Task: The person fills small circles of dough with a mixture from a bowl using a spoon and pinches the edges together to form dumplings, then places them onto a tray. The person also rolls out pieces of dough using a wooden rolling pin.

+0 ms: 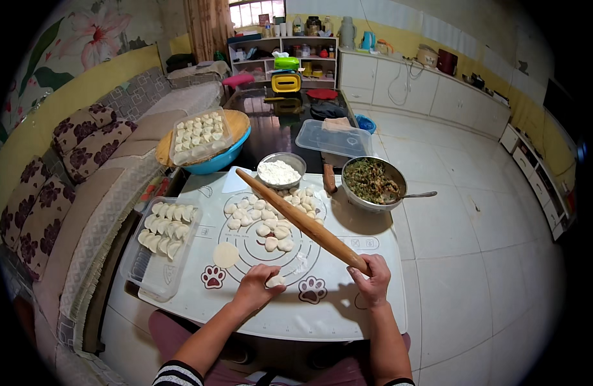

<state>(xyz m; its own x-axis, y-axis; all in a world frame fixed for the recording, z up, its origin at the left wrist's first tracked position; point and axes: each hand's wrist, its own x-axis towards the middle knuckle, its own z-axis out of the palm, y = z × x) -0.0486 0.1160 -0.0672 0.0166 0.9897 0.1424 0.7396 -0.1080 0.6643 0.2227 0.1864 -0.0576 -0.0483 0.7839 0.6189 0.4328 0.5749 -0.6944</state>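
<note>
My left hand [257, 288] has a small piece of dough [275, 281] between thumb and fingers, low over the printed pastry mat [257, 318]. In my right hand [373, 280] is the lower end of a tapered wooden rolling pin [306, 224], which slants up and left above the mat. Beneath and beside the pin lie many dough pieces [271, 244]. One flat round wrapper [226, 255] rests left of them. Folded dumplings [167, 227] stand in rows in a clear plastic tray [127, 270] at the mat's left side. Behind the dough pieces is a metal bowl of flour [279, 172].
A steel bowl of chopped filling [373, 183] with a spoon [419, 195] stands at the mat's back right. A clear lid [332, 139] lies behind it. At the back left, another tray of dumplings [200, 135] sits over a blue basin [219, 161]. A white scraper [235, 181] lies near the flour.
</note>
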